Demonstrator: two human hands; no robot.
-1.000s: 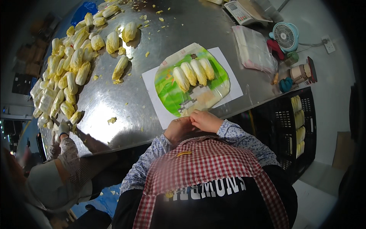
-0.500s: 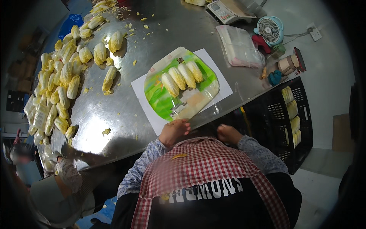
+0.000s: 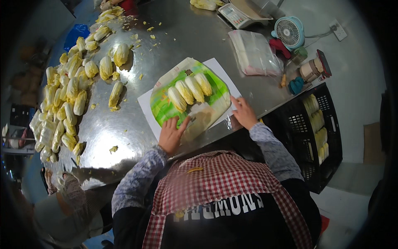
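A clear plastic bag with green print point(image 3: 219, 85) lies flat on a white sheet point(image 3: 145, 104) near the table's front edge. Several small napa cabbages point(image 3: 194, 89) rest side by side in the middle of it; I cannot tell whether they are inside or on top. My left hand point(image 3: 171, 135) is over the bag's near left edge, fingers spread and empty. At the right edge of the bag, my right hand point(image 3: 244, 113) has its index finger stretched out, the other fingers partly bent, and nothing visible in it.
Loose napa cabbages point(image 3: 71, 89) are heaped along the table's left side. A stack of plastic bags point(image 3: 255, 52), a scale point(image 3: 234, 16) and a blue fan point(image 3: 288, 33) stand at the far right. A black crate point(image 3: 331, 124) with packed cabbages is right. A co-worker's sleeve point(image 3: 74, 193) shows lower left.
Both hands have moved forward from the table's edge near my apron to the bag. My fingers have opened out. The whole view has shifted slightly.
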